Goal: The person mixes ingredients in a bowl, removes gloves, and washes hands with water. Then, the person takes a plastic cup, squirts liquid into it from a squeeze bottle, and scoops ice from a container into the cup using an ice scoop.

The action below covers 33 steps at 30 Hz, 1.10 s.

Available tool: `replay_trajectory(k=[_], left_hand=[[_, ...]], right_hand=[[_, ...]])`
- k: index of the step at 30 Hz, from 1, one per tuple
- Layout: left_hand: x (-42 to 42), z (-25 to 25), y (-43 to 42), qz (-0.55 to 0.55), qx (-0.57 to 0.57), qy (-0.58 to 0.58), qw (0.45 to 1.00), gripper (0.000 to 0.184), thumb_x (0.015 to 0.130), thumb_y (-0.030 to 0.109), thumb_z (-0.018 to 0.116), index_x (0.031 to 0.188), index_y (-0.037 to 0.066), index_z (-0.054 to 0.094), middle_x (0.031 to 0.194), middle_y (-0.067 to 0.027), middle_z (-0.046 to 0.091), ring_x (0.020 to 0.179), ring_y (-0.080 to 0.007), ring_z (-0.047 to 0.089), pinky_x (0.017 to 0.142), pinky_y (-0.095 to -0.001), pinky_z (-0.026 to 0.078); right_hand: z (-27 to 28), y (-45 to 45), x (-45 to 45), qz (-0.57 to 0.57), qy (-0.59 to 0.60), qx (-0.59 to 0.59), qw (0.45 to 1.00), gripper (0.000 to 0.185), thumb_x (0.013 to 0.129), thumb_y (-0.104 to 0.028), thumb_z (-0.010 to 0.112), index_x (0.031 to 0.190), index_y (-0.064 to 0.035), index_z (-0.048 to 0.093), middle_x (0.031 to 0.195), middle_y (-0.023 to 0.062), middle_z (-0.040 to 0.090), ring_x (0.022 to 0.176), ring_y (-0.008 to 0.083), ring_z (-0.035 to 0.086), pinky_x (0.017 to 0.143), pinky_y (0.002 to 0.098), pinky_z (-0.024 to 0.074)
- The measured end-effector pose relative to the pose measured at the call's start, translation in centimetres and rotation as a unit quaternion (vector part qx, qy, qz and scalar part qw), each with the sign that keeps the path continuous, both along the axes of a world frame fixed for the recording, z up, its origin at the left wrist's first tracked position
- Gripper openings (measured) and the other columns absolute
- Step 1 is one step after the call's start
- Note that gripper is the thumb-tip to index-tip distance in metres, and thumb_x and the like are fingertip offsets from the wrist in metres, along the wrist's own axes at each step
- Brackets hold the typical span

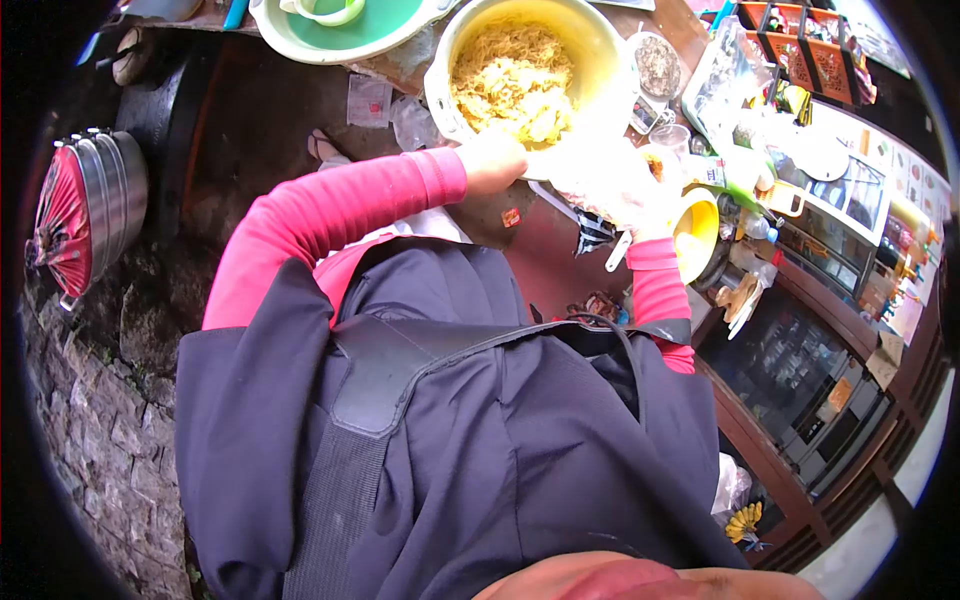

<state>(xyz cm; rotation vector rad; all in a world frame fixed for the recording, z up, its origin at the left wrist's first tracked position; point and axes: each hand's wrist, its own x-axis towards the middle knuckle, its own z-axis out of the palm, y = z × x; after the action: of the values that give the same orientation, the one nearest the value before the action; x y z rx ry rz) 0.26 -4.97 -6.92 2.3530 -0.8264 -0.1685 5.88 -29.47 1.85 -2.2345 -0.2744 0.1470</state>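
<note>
Two hands are at work and three basins show: one pale yellow basin (pixel 597 60), one white-rimmed basin (pixel 268 35) and one smaller bright yellow basin (pixel 708 238). There is one tall metal pot (pixel 122 200) and one bunch of bananas (pixel 743 522).

The first two basins stand on a brown desk (pixel 395 68); below lies a reddish floor (pixel 550 265), and a rough stone wall (pixel 115 440) fills the lower left.

The pale yellow basin holds a heap of golden shreds (pixel 515 75); the white-rimmed one, green inside, holds a small light-green bowl (pixel 340 12). Red cloth covers the pot's lid. The left hand (pixel 492 163) is at the pale yellow basin's near rim, its fingers' closure impossible to tell. Glare washes out the right hand (pixel 638 205), to the right of that basin; its grip cannot be told.
</note>
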Motion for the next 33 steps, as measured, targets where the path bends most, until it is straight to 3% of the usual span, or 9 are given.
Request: replay_trajectory(k=[5, 18, 23, 24, 27, 29, 31, 33], left_hand=[[1.6, 0.3, 0.7, -0.062, 0.051, -0.025, 0.996, 0.013, 0.065, 0.009, 0.057, 0.065, 0.001, 0.067, 0.060, -0.0177, 0.061, 0.059, -0.0331, 0.063, 0.056, -0.0415, 0.051], [2.0, 0.3, 1.4, -0.041, 0.069, 0.036, 0.996, 0.014, 0.065, 0.007, 0.057, 0.069, -0.001, 0.068, 0.062, -0.0180, 0.062, 0.059, -0.0333, 0.063, 0.056, -0.0413, 0.051], [2.1, 1.6, 1.8, -0.044, 0.142, 0.069, 0.986, 0.015, 0.069, 0.006, 0.055, 0.072, 0.000, 0.069, 0.063, -0.0176, 0.062, 0.059, -0.0318, 0.063, 0.057, -0.0408, 0.052], [1.8, 1.6, 2.0, -0.013, 0.079, 0.017, 0.997, 0.014, 0.069, 0.006, 0.056, 0.070, 0.000, 0.067, 0.064, -0.0170, 0.062, 0.058, -0.0314, 0.063, 0.056, -0.0405, 0.051], [2.4, 2.2, 1.6, 0.001, 0.059, 0.019, 0.998, 0.013, 0.069, 0.006, 0.055, 0.068, -0.001, 0.066, 0.064, -0.0175, 0.062, 0.058, -0.0322, 0.063, 0.057, -0.0409, 0.051], [2.7, 1.1, 0.2, 0.046, 0.004, 0.075, 0.996, 0.012, 0.069, 0.006, 0.055, 0.065, 0.000, 0.064, 0.063, -0.0177, 0.061, 0.059, -0.0326, 0.063, 0.057, -0.0413, 0.051], [2.9, 0.7, -0.6, -0.065, 0.113, 0.058, 0.990, 0.015, 0.073, 0.011, 0.056, 0.074, 0.005, 0.069, 0.069, -0.0145, 0.065, 0.067, -0.0307, 0.066, 0.062, -0.0415, 0.052], [3.0, 0.5, -0.6, -0.073, 0.122, 0.058, 0.988, 0.015, 0.073, 0.011, 0.056, 0.074, 0.006, 0.070, 0.070, -0.0142, 0.066, 0.067, -0.0305, 0.066, 0.061, -0.0414, 0.052]], right_hand=[[0.0, 0.1, -0.1, -0.006, 0.003, 0.004, 1.000, 0.030, 0.084, -0.016, 0.051, 0.110, -0.0003, 0.053, 0.106, 0.0136, 0.059, 0.098, 0.0253, 0.056, 0.086, 0.0385, 0.0464], [0.0, -0.3, -0.2, -0.029, 0.005, 0.020, 0.999, 0.028, 0.084, -0.015, 0.052, 0.108, -0.0008, 0.054, 0.104, 0.0127, 0.059, 0.096, 0.0241, 0.056, 0.085, 0.0372, 0.0465], [0.1, -0.6, 0.1, -0.035, 0.002, 0.016, 0.999, 0.027, 0.084, -0.015, 0.053, 0.107, -0.0010, 0.054, 0.103, 0.0123, 0.059, 0.096, 0.0237, 0.056, 0.084, 0.0367, 0.0465], [0.0, -0.6, 0.1, -0.036, 0.003, 0.018, 0.999, 0.027, 0.084, -0.014, 0.053, 0.107, -0.0010, 0.054, 0.103, 0.0123, 0.059, 0.095, 0.0236, 0.056, 0.084, 0.0366, 0.0465], [-0.2, -0.4, 0.2, -0.033, 0.009, 0.026, 0.999, 0.026, 0.084, -0.014, 0.053, 0.107, -0.0011, 0.054, 0.103, 0.0121, 0.059, 0.095, 0.0233, 0.056, 0.084, 0.0363, 0.0465], [-0.2, -0.4, 0.3, -0.030, 0.010, 0.021, 0.999, 0.026, 0.084, -0.014, 0.053, 0.106, -0.0012, 0.054, 0.103, 0.0119, 0.059, 0.095, 0.0231, 0.056, 0.084, 0.0361, 0.0465], [-0.2, -0.4, 0.3, -0.029, 0.012, 0.020, 0.999, 0.026, 0.084, -0.014, 0.054, 0.106, -0.0013, 0.054, 0.102, 0.0118, 0.059, 0.094, 0.0230, 0.056, 0.084, 0.0358, 0.0465], [-0.2, -0.5, 0.3, -0.028, 0.012, 0.022, 0.999, 0.025, 0.084, -0.014, 0.054, 0.106, -0.0014, 0.054, 0.102, 0.0117, 0.059, 0.094, 0.0228, 0.056, 0.084, 0.0356, 0.0465]])
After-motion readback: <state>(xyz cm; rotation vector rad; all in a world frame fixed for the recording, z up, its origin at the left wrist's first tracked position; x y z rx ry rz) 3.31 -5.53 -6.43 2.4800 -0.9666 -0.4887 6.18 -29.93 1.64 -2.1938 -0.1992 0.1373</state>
